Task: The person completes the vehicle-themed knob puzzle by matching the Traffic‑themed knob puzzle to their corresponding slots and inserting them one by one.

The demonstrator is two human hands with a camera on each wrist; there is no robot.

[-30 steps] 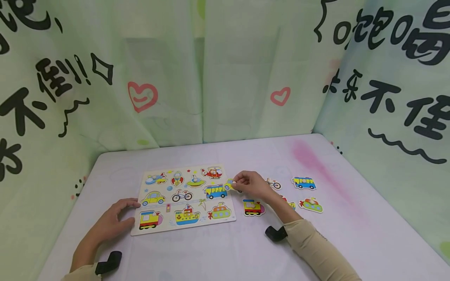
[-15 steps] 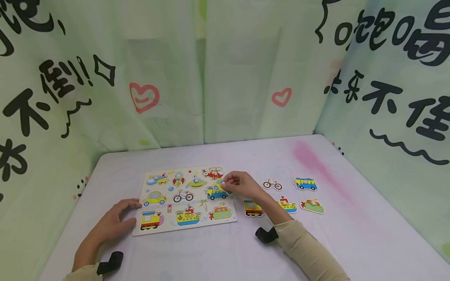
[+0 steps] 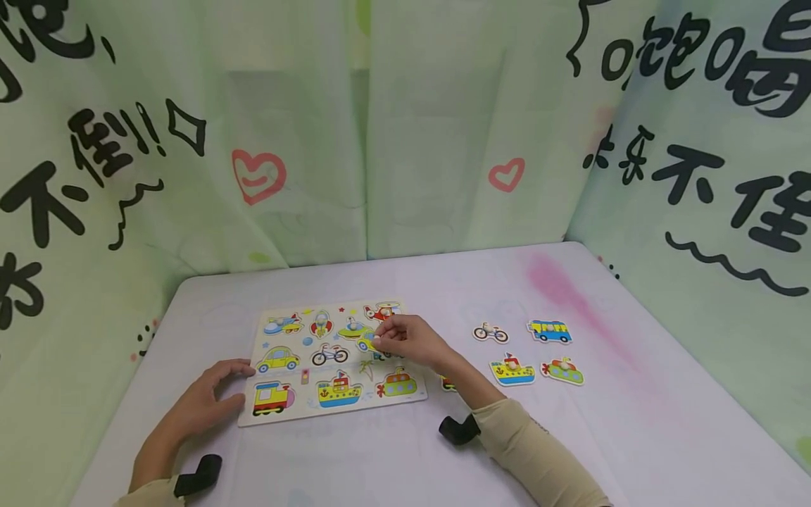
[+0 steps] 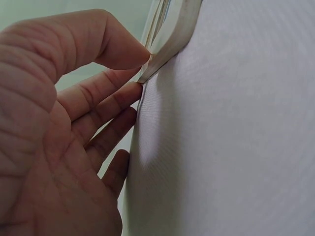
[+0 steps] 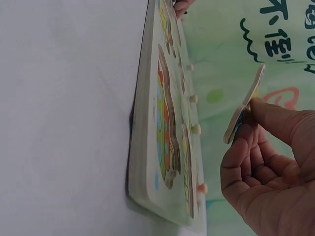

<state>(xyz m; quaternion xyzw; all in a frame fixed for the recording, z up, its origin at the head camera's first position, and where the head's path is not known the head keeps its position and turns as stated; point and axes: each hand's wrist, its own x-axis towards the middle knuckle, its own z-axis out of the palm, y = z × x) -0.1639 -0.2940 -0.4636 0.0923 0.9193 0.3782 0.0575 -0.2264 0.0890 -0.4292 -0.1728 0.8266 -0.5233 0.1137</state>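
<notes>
In the head view a puzzle board (image 3: 306, 403) printed with vehicles lies flat on the table. My right hand (image 3: 412, 343) pinches a yellow-green car puzzle piece (image 3: 366, 341) by thumb and fingers over the board, near the flying saucer (image 3: 351, 329). The right wrist view shows this piece (image 5: 257, 81) tilted and apart from the board (image 5: 139, 167). The board's bus picture is mostly hidden by that hand. My left hand (image 3: 205, 398) touches the board's left edge; in the left wrist view its thumb and fingertips (image 4: 133, 91) rest against the board's corner (image 4: 179, 34).
Right of the board lie loose pieces: a bicycle (image 3: 491, 333), a bus (image 3: 549, 331), a ship (image 3: 512, 370) and a submarine (image 3: 562, 371). A train piece (image 3: 448, 384) is partly covered by the right forearm. Green printed curtains (image 3: 424, 141) surround the white-covered table (image 3: 355, 465).
My right hand has carried the car piece leftward from the board's right edge to over its middle row, uncovering the ship and bicycle pieces. The left hand stays at the board's edge.
</notes>
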